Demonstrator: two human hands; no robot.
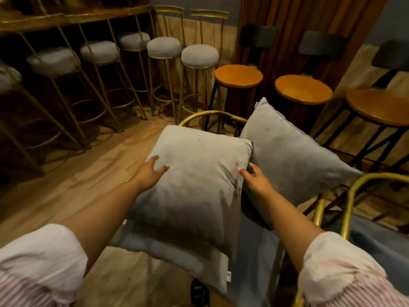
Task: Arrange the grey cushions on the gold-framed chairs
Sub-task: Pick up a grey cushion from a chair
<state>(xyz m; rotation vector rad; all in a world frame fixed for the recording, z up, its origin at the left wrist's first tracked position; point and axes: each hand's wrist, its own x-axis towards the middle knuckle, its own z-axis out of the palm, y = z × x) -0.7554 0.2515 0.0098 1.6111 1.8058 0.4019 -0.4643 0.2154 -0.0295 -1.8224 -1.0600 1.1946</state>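
we have the top grey cushion point(194, 185) lying on another grey cushion point(177, 260) on the seat of a gold-framed chair point(212, 115). our left hand point(152, 169) rests flat on its left edge with fingers apart, and our right hand point(254, 176) is open at its right edge. a third grey cushion point(294, 151) leans just beside it on the right.

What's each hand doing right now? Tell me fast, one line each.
Left hand: open, fingers spread on the left edge of the top grey cushion, not gripping.
Right hand: open, fingers resting at that cushion's right edge, holding nothing.
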